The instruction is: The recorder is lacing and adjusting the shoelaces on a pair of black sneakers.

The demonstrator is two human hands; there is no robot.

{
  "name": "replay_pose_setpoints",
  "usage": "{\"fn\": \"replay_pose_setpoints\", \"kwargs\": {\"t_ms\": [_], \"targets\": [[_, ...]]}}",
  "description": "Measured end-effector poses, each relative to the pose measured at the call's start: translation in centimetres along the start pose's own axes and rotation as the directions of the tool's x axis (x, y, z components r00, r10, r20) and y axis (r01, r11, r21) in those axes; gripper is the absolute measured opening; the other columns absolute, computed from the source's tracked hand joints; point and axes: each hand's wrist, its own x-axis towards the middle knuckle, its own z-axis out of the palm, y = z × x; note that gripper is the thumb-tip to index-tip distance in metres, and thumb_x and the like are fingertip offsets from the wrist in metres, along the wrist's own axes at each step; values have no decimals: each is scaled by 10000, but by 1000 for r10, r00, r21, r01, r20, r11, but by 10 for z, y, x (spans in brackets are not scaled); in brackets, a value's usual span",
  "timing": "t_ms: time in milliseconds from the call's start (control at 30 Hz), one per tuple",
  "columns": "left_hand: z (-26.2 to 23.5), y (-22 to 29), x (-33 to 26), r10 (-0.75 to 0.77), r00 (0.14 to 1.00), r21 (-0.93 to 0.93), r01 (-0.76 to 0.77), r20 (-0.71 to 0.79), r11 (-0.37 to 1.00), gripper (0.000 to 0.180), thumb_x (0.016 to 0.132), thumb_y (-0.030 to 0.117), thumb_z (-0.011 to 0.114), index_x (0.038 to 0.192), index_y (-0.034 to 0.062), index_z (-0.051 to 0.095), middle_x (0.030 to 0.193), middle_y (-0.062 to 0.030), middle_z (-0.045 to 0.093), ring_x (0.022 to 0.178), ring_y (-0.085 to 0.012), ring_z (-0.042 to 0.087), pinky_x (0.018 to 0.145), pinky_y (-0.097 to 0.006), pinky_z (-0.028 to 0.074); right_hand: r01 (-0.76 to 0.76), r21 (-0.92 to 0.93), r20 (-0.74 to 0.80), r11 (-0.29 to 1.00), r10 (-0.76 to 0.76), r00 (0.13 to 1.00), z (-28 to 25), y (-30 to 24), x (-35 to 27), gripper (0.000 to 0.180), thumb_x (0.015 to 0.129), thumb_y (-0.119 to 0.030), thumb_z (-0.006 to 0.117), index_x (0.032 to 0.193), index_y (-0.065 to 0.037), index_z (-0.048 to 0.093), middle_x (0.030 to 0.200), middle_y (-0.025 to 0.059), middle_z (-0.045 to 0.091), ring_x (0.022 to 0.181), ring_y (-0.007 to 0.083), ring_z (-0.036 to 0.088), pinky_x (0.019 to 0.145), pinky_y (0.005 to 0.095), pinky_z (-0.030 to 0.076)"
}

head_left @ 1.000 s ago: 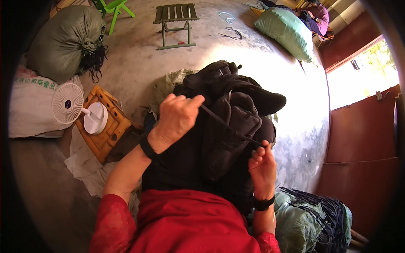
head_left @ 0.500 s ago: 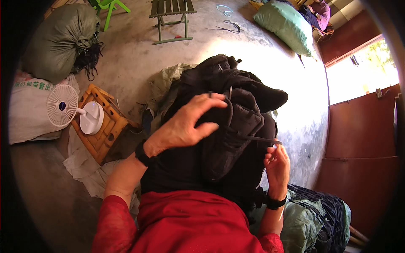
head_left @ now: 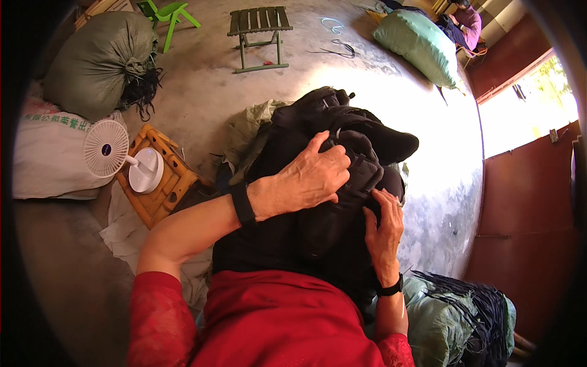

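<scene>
A black lace-up shoe [head_left: 325,227] lies on my lap with its toe toward me. Over its laced upper, my left hand [head_left: 312,177] is closed, the fingers curled and the index finger reaching to the collar. What its fingertips pinch is hidden beneath the hand. At the shoe's right side, my right hand [head_left: 386,229] has its bent fingers against the edge near the tongue, with the thumb lower along the side. No lace shows clearly between the hands. More black shoes [head_left: 388,139] are heaped just beyond, on my dark-clad legs.
To the left, a white fan [head_left: 147,171] stands on a bamboo stool [head_left: 156,211], beside stuffed sacks [head_left: 92,67]. A folding stool [head_left: 262,23] stands ahead. Dark laces hang over a green sack [head_left: 437,318] at lower right. Another person [head_left: 469,27] sits far right near a pale green sack [head_left: 419,46].
My left hand has moved right onto the shoe and its fingers have curled. My right hand, which was pulling a lace out to the right, has come back against the shoe.
</scene>
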Motion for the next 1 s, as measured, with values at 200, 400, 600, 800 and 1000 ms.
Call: {"fn": "replay_pose_setpoints", "kwargs": {"t_ms": [200,400,600,800,1000], "targets": [[-4,-12,12,-38,913,-206,132,407,970,335,695,363,816,862,112,672,853,-8,581,950,-214,533,825,-420,374,-3,16,19,1000,2,1000,-2,-2,4,397,787,0,689,1171,-59,605,967,119,614,958,309,606,943,461,446],[1,-22,7,-82,891,-373,268,446,888,240,728,321,792,820,123,695,838,18,588,940,-202,515,820,-413,363,24,74,-9,997,-23,1000,2,-1,11,388,796,31,665,1165,-76,610,938,113,605,825,298,634,683,385,507],[8,-12,4,-188,896,-400,357,403,844,133,694,192,725,788,119,666,802,23,571,889,-208,515,790,-407,370,69,8,41,998,-69,997,-11,-4,12,317,823,-13,667,1128,-92,630,864,80,634,720,281,653,582,362,505],[25,17,0,-394,919,-330,362,-32,872,124,662,119,693,727,109,587,781,-23,520,838,-231,512,664,-400,440,-155,360,449,920,-25,893,-29,-15,-13,111,927,-111,623,973,-30,684,624,54,585,530,209,588,501,314,464],[19,16,-5,-410,912,-449,378,27,810,150,727,81,690,847,99,602,831,-27,528,905,-241,527,740,-387,453,-431,549,749,-716,192,635,-42,-9,-10,278,1051,-231,397,1078,-4,555,566,-62,375,417,60,346,446,227,337]]}}
